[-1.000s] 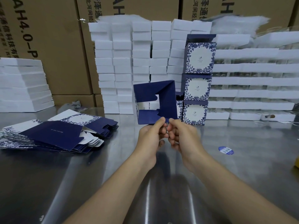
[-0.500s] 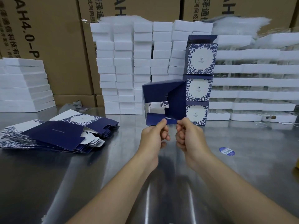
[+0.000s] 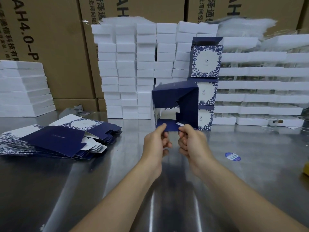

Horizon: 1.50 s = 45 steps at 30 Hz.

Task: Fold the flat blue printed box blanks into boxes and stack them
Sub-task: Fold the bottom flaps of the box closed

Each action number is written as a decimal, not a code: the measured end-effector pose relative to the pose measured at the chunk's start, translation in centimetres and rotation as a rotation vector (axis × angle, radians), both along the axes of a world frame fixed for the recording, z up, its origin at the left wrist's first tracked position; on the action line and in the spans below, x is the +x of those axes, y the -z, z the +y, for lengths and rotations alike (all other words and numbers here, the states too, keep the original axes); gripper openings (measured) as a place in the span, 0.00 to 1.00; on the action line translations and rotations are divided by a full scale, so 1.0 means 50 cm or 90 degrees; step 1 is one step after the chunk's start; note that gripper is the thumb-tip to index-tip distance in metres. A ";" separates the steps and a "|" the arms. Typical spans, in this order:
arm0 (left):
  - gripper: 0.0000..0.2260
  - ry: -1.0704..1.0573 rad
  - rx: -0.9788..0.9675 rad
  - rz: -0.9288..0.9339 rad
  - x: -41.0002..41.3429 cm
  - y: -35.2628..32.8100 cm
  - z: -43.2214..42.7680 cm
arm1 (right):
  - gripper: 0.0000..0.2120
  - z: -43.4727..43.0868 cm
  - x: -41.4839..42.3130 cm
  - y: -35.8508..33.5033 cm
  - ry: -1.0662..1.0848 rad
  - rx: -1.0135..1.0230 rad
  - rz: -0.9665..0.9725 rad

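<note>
Box blank (image 3: 173,96), held above steel table (image 3: 250,173) just in front-left of finished-box stack (image 3: 206,61), has opened squarer vs 1 s ago. L hand (image 3: 154,144) & R hand (image 3: 194,144) each still pinch its bottom flap. Flat blanks pile (image 3: 55,139) lies well left of stack.

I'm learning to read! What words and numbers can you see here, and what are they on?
"AH4.0-P", cut off, on the left carton.
"AH" on the middle carton and the right carton.
Chinese lines on those cartons: cut off, partly blurred.
Print on the stacked blue boxes, flat blanks and round sticker: too small to read.
</note>
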<state>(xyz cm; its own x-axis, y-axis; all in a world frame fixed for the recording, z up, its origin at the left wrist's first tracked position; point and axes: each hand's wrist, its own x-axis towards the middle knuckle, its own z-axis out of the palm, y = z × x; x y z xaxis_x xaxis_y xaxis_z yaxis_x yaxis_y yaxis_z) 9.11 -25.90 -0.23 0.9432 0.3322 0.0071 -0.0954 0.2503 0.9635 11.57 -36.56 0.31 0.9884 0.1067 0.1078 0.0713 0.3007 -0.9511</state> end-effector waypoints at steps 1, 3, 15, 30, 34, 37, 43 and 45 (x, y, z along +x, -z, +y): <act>0.17 -0.007 -0.017 -0.001 0.000 -0.001 0.004 | 0.16 -0.001 0.001 0.001 -0.002 0.002 0.003; 0.16 -0.019 -0.014 -0.009 -0.001 0.000 0.005 | 0.16 -0.001 0.000 0.003 -0.003 -0.001 0.008; 0.17 -0.026 -0.004 -0.016 0.002 0.004 0.002 | 0.17 0.002 -0.003 0.001 -0.051 0.011 0.023; 0.21 -0.002 0.034 -0.066 -0.004 0.004 -0.012 | 0.17 0.007 -0.009 0.000 -0.050 -0.005 -0.014; 0.24 0.013 0.043 -0.059 -0.001 0.008 -0.018 | 0.19 0.003 -0.004 0.003 -0.060 -0.053 -0.008; 0.21 -0.002 0.026 -0.051 -0.002 0.007 -0.011 | 0.09 0.002 -0.001 0.005 -0.001 -0.059 -0.042; 0.20 0.037 0.051 -0.046 -0.003 0.001 0.002 | 0.18 -0.013 0.011 0.005 0.103 -0.060 -0.168; 0.18 0.077 0.123 -0.065 -0.007 0.002 0.002 | 0.10 -0.018 0.017 0.006 0.144 -0.054 -0.175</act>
<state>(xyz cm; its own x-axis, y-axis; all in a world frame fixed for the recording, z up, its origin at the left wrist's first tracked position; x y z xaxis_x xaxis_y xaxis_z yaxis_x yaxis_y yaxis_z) 8.78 -25.81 -0.34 0.9672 0.1996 0.1573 -0.1757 0.0781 0.9813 12.41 -37.46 -0.01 0.9234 -0.0914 0.3727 0.3832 0.1691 -0.9080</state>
